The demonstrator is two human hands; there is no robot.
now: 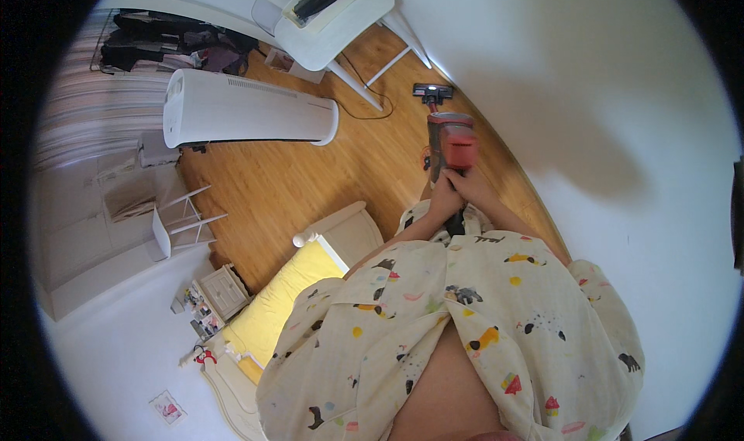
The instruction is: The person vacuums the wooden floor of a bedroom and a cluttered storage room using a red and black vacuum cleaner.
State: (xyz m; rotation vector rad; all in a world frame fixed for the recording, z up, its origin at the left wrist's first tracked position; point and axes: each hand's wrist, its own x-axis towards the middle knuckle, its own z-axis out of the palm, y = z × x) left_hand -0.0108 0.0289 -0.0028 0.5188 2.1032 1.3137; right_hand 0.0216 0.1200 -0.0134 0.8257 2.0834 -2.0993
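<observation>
A red and dark grey stick vacuum cleaner [460, 148] is held in front of my body. Its dark floor head [433, 93] rests on the wooden floor close to the right-hand wall. My left hand [444, 196] is closed around the black handle. Against it, my right hand [470, 185] is closed on the same handle, just behind the red dust bin. The hands overlap, so part of the grip is hidden. The handle's black lower end shows below them.
The white wall [620, 232] curves along the right. Ahead stands a white table [333, 42] with a cable on the floor by its legs. A tall white floor-standing appliance [248, 109] is at left. Nearer are a bed with a yellow cover [283, 294] and a nightstand [225, 290].
</observation>
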